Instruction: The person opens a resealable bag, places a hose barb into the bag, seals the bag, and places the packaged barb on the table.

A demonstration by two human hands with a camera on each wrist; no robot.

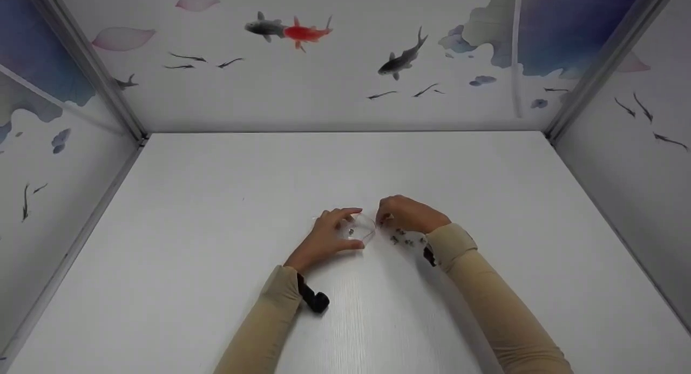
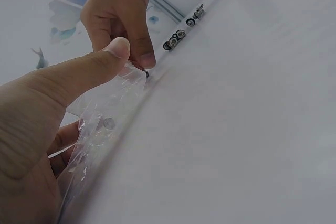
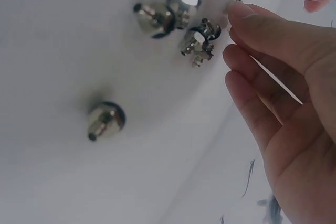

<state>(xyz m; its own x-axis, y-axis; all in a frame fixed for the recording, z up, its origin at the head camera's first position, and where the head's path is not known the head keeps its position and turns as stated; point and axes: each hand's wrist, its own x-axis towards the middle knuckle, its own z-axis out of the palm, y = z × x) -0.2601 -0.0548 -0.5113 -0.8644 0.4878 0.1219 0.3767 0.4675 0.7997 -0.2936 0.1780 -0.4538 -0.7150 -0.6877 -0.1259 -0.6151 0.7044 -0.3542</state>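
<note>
A clear plastic zip bag (image 1: 363,229) with a thin red line at its mouth sits in my left hand (image 1: 328,236), held between the thumb and the curved fingers. Inside the bag lies a small round metal piece (image 2: 108,124). Right beside the bag's mouth, my right hand (image 1: 407,213) pinches a small metal fitting (image 2: 147,73) between thumb and forefinger, mostly hidden by the fingertips. Several shiny metal fittings (image 3: 156,19) with narrow stems lie on the table close to the right hand. One fitting (image 3: 106,121) lies apart from the cluster.
The white table (image 1: 216,174) spreads around both hands. Printed panels with fish and leaves stand at the back (image 1: 334,93), left and right. A black wrist strap with a camera (image 1: 318,301) hangs at the left wrist.
</note>
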